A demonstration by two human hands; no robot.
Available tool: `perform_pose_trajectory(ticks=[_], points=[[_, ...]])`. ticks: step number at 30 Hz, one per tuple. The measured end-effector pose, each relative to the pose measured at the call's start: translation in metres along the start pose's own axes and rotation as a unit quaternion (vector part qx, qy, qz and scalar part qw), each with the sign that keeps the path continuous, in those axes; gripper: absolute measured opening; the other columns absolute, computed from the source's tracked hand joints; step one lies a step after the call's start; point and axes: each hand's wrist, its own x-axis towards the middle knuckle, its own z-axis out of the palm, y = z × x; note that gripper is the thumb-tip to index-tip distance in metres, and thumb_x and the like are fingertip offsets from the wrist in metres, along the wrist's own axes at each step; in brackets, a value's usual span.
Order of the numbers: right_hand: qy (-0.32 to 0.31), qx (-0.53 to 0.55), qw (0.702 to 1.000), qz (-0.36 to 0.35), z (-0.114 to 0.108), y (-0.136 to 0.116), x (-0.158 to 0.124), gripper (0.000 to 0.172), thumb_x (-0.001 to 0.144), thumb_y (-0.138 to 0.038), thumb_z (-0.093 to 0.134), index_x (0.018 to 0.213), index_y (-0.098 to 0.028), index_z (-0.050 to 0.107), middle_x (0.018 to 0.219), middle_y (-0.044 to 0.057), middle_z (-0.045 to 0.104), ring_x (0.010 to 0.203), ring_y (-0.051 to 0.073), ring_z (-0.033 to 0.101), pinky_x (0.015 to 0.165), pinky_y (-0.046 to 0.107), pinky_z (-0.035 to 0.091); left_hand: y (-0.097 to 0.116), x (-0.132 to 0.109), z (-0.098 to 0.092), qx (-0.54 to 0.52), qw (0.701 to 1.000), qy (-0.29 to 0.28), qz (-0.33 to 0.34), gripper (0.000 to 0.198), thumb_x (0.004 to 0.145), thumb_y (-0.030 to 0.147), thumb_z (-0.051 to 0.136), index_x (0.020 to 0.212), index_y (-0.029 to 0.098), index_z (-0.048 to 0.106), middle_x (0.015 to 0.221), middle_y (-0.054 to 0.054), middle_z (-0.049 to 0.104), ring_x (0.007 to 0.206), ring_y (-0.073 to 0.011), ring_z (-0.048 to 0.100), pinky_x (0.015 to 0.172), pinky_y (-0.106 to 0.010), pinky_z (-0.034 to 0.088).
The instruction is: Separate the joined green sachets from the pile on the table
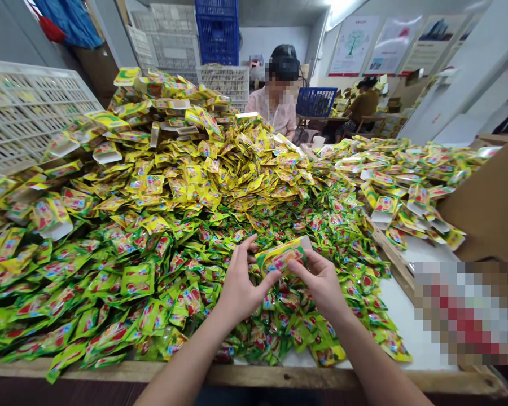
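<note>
A small yellow and green carton (281,258) is held up between both hands over the heap. My right hand (324,279) grips its right part, thumb on the printed front, near a white flap at that end. At the left end, my left hand (241,282) has its thumb against the lower front edge and its fingers curled by the end of the carton; part of their hold is hidden. Below and around the hands lie green sachets (190,296) with red fruit pictures. Yellow sachets (237,175) are piled behind them.
Flat cartons (53,214) lie on the left and more cartons (385,206) on the right, past a wooden divider (392,256). A wooden rim (279,379) edges the table. A white crate (29,107) leans at left. A co-worker (275,98) sits opposite.
</note>
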Motion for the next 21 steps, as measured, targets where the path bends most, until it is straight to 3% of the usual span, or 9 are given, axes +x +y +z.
perform_pose_trajectory(ticks=[5,7,9,10,12,15,17,19,21], points=[[-0.072,0.029,0.997,0.014,0.005,0.003,0.000,0.029,0.072,-0.043,0.071,0.086,-0.017,0.070,0.083,0.006,0.073,0.078,0.021,0.067,0.076,0.034,0.053,-0.003,0.000,0.002,-0.142,0.988,-0.030,-0.058,0.030,0.087,0.042,0.049,0.106,0.019,0.048,0.091,-0.004,0.062,0.076,-0.0160,0.060,0.071,-0.030,0.049],[0.001,0.018,0.999,-0.043,0.006,0.002,-0.001,0.032,0.069,-0.039,0.074,0.093,-0.019,0.067,0.086,0.006,0.071,0.081,0.021,0.067,0.076,0.034,0.054,-0.003,-0.002,0.002,-0.144,0.989,-0.001,-0.040,0.027,0.087,0.042,0.050,0.101,0.020,0.049,0.087,-0.003,0.061,0.072,-0.0155,0.059,0.068,-0.029,0.048],[0.087,0.013,0.991,-0.099,0.004,0.002,-0.002,0.053,0.061,-0.035,0.080,0.108,-0.022,0.061,0.097,0.005,0.069,0.084,0.019,0.066,0.074,0.032,0.054,-0.001,-0.003,-0.001,-0.143,0.990,0.015,-0.014,0.025,0.086,0.042,0.050,0.098,0.020,0.050,0.088,-0.003,0.061,0.076,-0.0165,0.059,0.070,-0.029,0.047],[0.089,0.011,0.991,-0.096,0.002,0.001,-0.002,0.062,0.058,-0.033,0.082,0.114,-0.023,0.058,0.101,0.005,0.068,0.083,0.019,0.066,0.071,0.031,0.055,0.000,-0.003,-0.003,-0.143,0.990,0.010,-0.005,0.026,0.086,0.043,0.049,0.098,0.020,0.050,0.089,-0.003,0.061,0.077,-0.0166,0.059,0.070,-0.029,0.047],[0.006,-0.004,1.000,-0.019,-0.006,0.000,-0.001,0.062,0.057,-0.035,0.081,0.113,-0.021,0.060,0.097,0.005,0.070,0.073,0.017,0.067,0.063,0.029,0.055,0.001,-0.003,-0.007,-0.142,0.990,-0.023,0.000,0.033,0.086,0.045,0.048,0.107,0.020,0.048,0.080,-0.001,0.060,0.069,-0.0151,0.057,0.065,-0.028,0.045],[-0.110,-0.070,0.986,0.101,-0.031,-0.017,0.014,0.041,0.058,-0.036,0.080,0.092,-0.015,0.070,0.071,0.004,0.072,0.057,0.017,0.066,0.052,0.029,0.054,-0.001,0.001,-0.013,-0.137,0.989,-0.046,-0.026,0.057,0.087,0.049,0.046,0.130,0.016,0.030,0.058,0.007,0.046,0.051,-0.0120,0.046,0.053,-0.025,0.036],[-0.045,-0.142,0.985,0.086,-0.059,-0.046,0.040,0.036,0.052,-0.031,0.083,0.082,-0.013,0.073,0.069,0.007,0.073,0.056,0.018,0.066,0.049,0.028,0.052,-0.001,0.003,-0.016,-0.136,0.990,-0.004,-0.045,0.065,0.088,0.049,0.044,0.136,0.013,0.020,0.055,0.010,0.040,0.049,-0.0115,0.042,0.051,-0.024,0.033],[0.198,-0.180,0.962,-0.049,-0.092,-0.085,0.075,0.032,0.057,-0.035,0.079,0.072,-0.008,0.071,0.077,0.014,0.073,0.062,0.019,0.068,0.052,0.029,0.048,-0.001,0.005,-0.018,-0.135,0.988,0.042,-0.056,0.063,0.089,0.047,0.044,0.136,0.013,0.020,0.056,0.009,0.040,0.050,-0.0113,0.043,0.052,-0.024,0.033],[0.308,-0.191,0.926,-0.104,-0.121,-0.122,0.108,0.045,0.081,-0.046,0.051,0.081,-0.004,0.069,0.115,0.024,0.064,0.089,0.024,0.067,0.061,0.035,0.045,0.001,0.005,-0.020,-0.129,0.988,0.062,-0.058,0.061,0.089,0.045,0.045,0.136,0.014,0.022,0.057,0.009,0.040,0.050,-0.0111,0.044,0.053,-0.023,0.034]])
